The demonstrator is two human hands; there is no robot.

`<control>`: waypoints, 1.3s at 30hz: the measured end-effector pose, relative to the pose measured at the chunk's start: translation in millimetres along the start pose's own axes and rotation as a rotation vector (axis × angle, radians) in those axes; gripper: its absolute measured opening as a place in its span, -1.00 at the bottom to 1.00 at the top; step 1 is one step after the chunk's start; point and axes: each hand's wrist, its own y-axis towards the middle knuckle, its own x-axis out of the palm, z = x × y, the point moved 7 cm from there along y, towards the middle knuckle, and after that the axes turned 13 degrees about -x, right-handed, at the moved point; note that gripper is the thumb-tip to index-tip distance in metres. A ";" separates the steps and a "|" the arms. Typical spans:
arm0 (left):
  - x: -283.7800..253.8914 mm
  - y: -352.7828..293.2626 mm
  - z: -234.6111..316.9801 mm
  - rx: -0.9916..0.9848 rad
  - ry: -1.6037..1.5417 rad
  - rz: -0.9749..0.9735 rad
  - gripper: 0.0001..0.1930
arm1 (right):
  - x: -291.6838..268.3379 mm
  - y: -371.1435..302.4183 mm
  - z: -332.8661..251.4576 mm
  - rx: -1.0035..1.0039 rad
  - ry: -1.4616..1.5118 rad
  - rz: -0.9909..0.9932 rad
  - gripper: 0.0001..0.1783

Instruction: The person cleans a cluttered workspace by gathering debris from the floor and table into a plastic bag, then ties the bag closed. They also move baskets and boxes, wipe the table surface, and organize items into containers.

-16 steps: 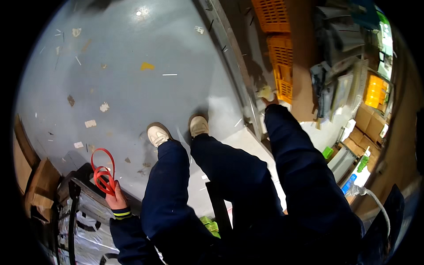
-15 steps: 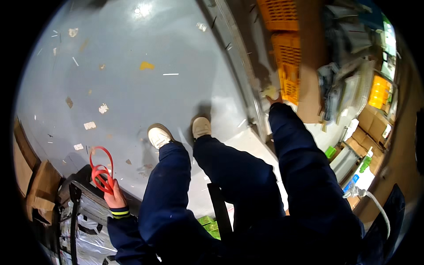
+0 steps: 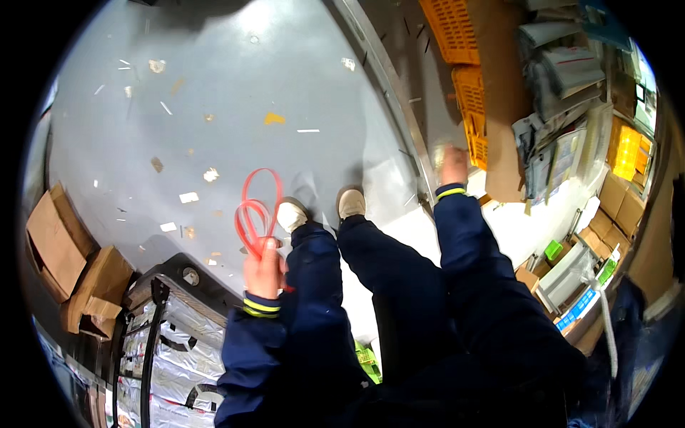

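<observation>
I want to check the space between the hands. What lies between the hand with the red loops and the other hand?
In the head view, between the left hand holding the red loops and the right hand lie the person's two light shoes on the grey floor.

Below you, a grey floor (image 3: 235, 85) glints under overhead light, littered with paper scraps (image 3: 189, 197). Cardboard boxes (image 3: 53, 239) sit at your left, orange crates (image 3: 451, 28) and cluttered shelves (image 3: 571, 107) at your right.

Open grey floor (image 3: 235, 93) ahead; cardboard boxes (image 3: 68, 264) left, orange crates (image 3: 464, 78) right.
</observation>
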 end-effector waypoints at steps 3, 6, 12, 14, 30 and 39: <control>17.9 -44.6 27.1 0.113 -0.142 -0.137 -0.66 | 23.8 -26.2 -153.7 -0.239 0.646 -0.234 -0.88; -3.0 -87.2 51.1 0.252 -0.164 -0.055 -0.61 | -0.6 -77.2 -326.5 -0.288 0.911 -0.592 -0.83; -93.3 -160.7 69.9 0.318 -0.241 0.010 -0.75 | -79.0 -127.6 -506.3 0.218 1.405 -1.099 -0.69; -119.5 -208.0 93.4 0.338 -0.320 0.056 -0.80 | -107.5 -122.2 -537.8 0.118 1.308 -1.020 -0.68; -169.4 -384.0 415.6 0.615 -0.268 -0.420 -0.56 | -250.4 98.1 -753.6 0.023 1.455 -1.338 -0.58; -160.6 -392.9 604.4 1.051 0.722 -0.110 -0.43 | -247.4 295.0 -828.6 -0.349 1.388 -1.202 -0.72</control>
